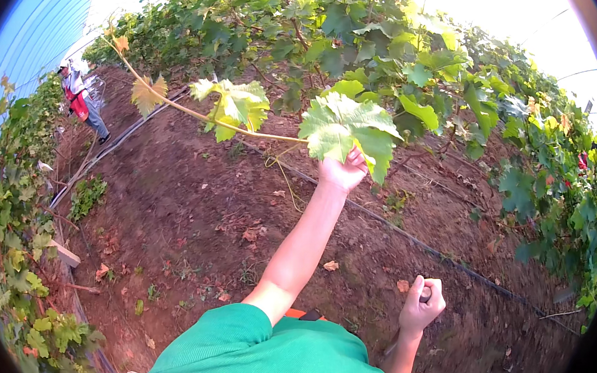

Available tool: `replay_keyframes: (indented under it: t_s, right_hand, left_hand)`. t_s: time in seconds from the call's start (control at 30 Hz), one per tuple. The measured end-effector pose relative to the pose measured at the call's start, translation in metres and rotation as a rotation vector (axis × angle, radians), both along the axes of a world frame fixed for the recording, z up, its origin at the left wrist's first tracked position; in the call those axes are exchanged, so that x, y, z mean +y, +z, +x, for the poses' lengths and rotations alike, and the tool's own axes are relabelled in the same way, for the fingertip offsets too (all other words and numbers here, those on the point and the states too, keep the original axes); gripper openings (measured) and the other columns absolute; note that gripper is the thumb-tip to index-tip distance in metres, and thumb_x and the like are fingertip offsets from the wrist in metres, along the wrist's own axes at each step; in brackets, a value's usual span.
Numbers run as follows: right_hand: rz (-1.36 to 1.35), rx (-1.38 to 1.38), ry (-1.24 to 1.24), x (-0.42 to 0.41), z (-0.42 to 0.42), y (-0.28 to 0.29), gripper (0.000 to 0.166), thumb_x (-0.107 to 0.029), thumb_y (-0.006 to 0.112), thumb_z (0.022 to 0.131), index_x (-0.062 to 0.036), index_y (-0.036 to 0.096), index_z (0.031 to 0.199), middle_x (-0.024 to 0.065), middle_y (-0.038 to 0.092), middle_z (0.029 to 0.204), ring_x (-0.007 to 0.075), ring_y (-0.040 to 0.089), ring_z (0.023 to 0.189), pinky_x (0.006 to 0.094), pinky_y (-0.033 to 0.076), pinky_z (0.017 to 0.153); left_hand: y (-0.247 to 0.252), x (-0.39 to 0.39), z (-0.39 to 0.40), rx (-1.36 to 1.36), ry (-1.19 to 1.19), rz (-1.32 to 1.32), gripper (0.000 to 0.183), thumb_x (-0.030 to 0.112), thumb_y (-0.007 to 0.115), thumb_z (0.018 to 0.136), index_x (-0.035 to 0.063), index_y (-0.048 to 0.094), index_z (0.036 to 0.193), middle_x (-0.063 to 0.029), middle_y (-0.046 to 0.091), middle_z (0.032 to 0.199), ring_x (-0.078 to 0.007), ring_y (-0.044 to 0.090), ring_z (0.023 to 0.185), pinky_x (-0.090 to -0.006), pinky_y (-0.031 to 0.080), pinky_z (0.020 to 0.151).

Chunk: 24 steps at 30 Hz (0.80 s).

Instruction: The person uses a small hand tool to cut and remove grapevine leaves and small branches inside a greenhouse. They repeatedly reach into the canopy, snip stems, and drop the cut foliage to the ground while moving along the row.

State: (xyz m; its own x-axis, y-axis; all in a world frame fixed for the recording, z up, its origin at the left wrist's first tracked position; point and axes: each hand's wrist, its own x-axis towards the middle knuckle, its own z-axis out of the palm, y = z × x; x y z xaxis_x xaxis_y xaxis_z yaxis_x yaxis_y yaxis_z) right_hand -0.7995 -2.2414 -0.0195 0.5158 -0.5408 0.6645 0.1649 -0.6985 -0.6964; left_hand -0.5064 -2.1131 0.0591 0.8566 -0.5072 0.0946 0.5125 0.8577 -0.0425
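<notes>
My left hand (343, 172) is raised at the end of an outstretched arm, its fingers closed on a grapevine shoot (187, 108) just under a broad green leaf (343, 122). The leaf partly covers the fingertips. From the hand the long bare stem runs up and left, bearing another green leaf (237, 104) and a yellow-brown leaf (149, 94). A thin curled tendril (284, 174) hangs below it. Lower right, my right hand (419, 306) is a fist around a handle (425, 295) whose dark round end shows; the rest of that object is mostly hidden.
Leafy grapevines (349, 30) stand ahead, with more vines (14, 251) at left. A dark hose (418, 243) crosses the soil (189, 205). A wooden post end (64, 254) juts out at left. A person (78, 96) with a red bag stands farther off.
</notes>
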Motion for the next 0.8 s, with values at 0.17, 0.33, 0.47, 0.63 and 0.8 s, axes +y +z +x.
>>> replay_keyframes:
  t_s: [0.17, 0.33, 0.47, 0.63, 0.8]
  right_hand:
    - [0.047, 0.007, 0.024, -0.007, 0.007, -0.003, 0.021, -0.007, 0.064, 0.090, -0.0036, 0.051, 0.074, -0.0028, 0.040, 0.052, 0.0048, 0.033, 0.046, 0.0233, 0.024, 0.044]
    - [0.045, 0.013, 0.039, -0.015, 0.021, -0.001, 0.023, -0.007, 0.063, 0.091, -0.0041, 0.049, 0.073, -0.0057, 0.037, 0.052, 0.0026, 0.031, 0.047, 0.0220, 0.022, 0.045]
    - [0.059, 0.048, 0.108, -0.020, 0.039, -0.005, 0.021, -0.003, 0.063, 0.090, -0.0035, 0.050, 0.074, -0.0038, 0.040, 0.056, 0.0038, 0.033, 0.049, 0.0231, 0.024, 0.045]
    - [-0.091, 0.060, 0.025, -0.002, 0.025, 0.064, 0.035, -0.024, 0.061, 0.095, -0.0019, 0.053, 0.069, 0.0075, 0.050, 0.056, 0.0190, 0.046, 0.046, 0.0338, 0.042, 0.046]
    - [-0.042, 0.129, 0.071, -0.002, 0.044, 0.062, 0.026, -0.020, 0.067, 0.091, -0.0008, 0.059, 0.075, 0.0102, 0.056, 0.061, 0.0223, 0.051, 0.052, 0.0362, 0.044, 0.052]
  left_hand:
    - [-0.065, 0.000, 0.000, -0.115, -0.196, -0.105, 0.032, 0.032, 0.042, 0.098, 0.0062, 0.059, 0.101, -0.0074, 0.054, 0.087, -0.0232, 0.049, 0.078, -0.0378, 0.039, 0.072]
    - [-0.107, 0.004, -0.012, -0.132, -0.256, -0.130, 0.037, 0.037, 0.043, 0.098, 0.0075, 0.060, 0.113, -0.0120, 0.062, 0.105, -0.0308, 0.058, 0.097, -0.0465, 0.045, 0.090]
    - [-0.119, 0.024, -0.022, -0.144, -0.240, -0.011, 0.037, 0.039, 0.046, 0.097, 0.0083, 0.062, 0.112, -0.0133, 0.066, 0.109, -0.0338, 0.063, 0.101, -0.0511, 0.049, 0.094]
    - [-0.100, 0.025, -0.038, -0.172, -0.133, 0.225, 0.033, 0.033, 0.046, 0.096, 0.0057, 0.064, 0.102, -0.0125, 0.069, 0.103, -0.0317, 0.065, 0.095, -0.0500, 0.048, 0.092]
    - [-0.109, 0.026, -0.034, -0.185, -0.108, 0.167, 0.030, 0.031, 0.047, 0.096, 0.0065, 0.064, 0.102, -0.0105, 0.069, 0.100, -0.0279, 0.066, 0.090, -0.0456, 0.050, 0.085]
